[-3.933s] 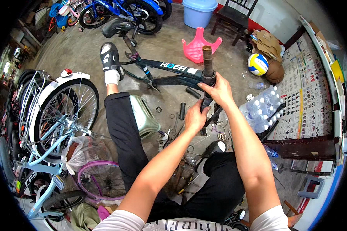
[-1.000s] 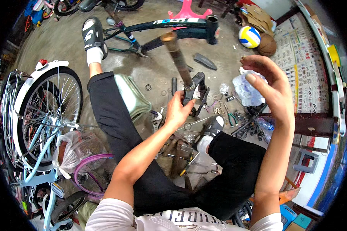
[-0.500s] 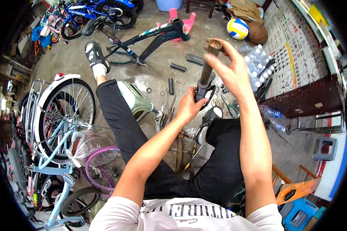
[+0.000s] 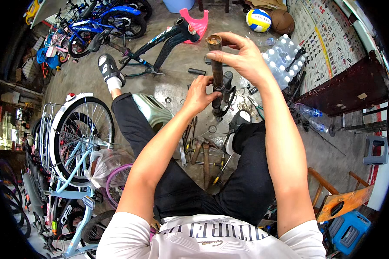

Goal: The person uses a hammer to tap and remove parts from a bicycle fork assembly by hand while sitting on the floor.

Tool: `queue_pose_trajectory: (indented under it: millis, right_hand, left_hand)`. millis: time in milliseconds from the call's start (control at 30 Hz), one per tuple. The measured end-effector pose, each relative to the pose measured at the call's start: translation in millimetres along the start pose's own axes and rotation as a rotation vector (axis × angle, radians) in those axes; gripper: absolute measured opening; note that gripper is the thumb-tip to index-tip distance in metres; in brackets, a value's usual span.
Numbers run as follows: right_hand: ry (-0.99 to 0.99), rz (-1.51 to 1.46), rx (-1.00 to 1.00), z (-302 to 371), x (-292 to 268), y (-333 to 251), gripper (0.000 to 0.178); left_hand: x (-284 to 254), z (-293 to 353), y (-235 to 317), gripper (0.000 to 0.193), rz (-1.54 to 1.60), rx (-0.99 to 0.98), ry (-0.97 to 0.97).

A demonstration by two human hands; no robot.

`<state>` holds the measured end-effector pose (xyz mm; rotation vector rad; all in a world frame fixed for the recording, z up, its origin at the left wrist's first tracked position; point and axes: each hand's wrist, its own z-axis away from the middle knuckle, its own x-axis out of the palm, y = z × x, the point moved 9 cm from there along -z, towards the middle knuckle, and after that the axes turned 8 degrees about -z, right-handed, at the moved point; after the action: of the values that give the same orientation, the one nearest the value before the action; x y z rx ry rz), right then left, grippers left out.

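Observation:
A bicycle fork (image 4: pixel 217 64) stands nearly upright before me, its rusty, hollow steerer tube pointing up. My right hand (image 4: pixel 244 56) is closed round the top of that tube, thumb on the near side and fingers behind. Lower down, where the tube meets the crown, my left hand (image 4: pixel 197 95) grips the fork between thumb and fingers. Below the hands the dark fork legs reach toward the floor, partly hidden. Hammers (image 4: pixel 206 162), a wrench (image 4: pixel 183 151) and a screwdriver (image 4: pixel 220 172) lie between my legs.
A dark bicycle frame (image 4: pixel 162 43) lies ahead, with a pink plastic piece (image 4: pixel 196 26) behind it. Bottled water (image 4: pixel 285 60) and two balls stand at the right. A light blue bicycle (image 4: pixel 75 194) is at my left. A pale green stool (image 4: pixel 151 108) sits by my left leg.
The fork has shifted left and turned more upright in view. My left hand has moved up to the tube's lower end, and the right hand's fingers have closed in on the tube's top.

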<state>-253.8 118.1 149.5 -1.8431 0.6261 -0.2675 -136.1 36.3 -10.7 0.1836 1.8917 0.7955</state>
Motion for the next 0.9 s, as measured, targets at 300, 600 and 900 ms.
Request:
queue_pose_trajectory:
  millis: [300,600,900]
  right_hand:
    - [0.023,0.082,-0.042,-7.4,0.3,6.2,0.057]
    - [0.030,0.113,-0.068,-12.1,1.0,12.8,0.064]
    - [0.025,0.062,-0.051,-14.2,6.3,14.7,0.064]
  left_hand:
    - [-1.9,-9.8,2.1,0.044,-0.159,0.035,0.033]
    - [-8.8,-18.0,6.0,0.035,-0.178,0.200,-0.010]
    - [-19.7,-23.4,-8.5,0.044,0.229,-0.100,-0.025]
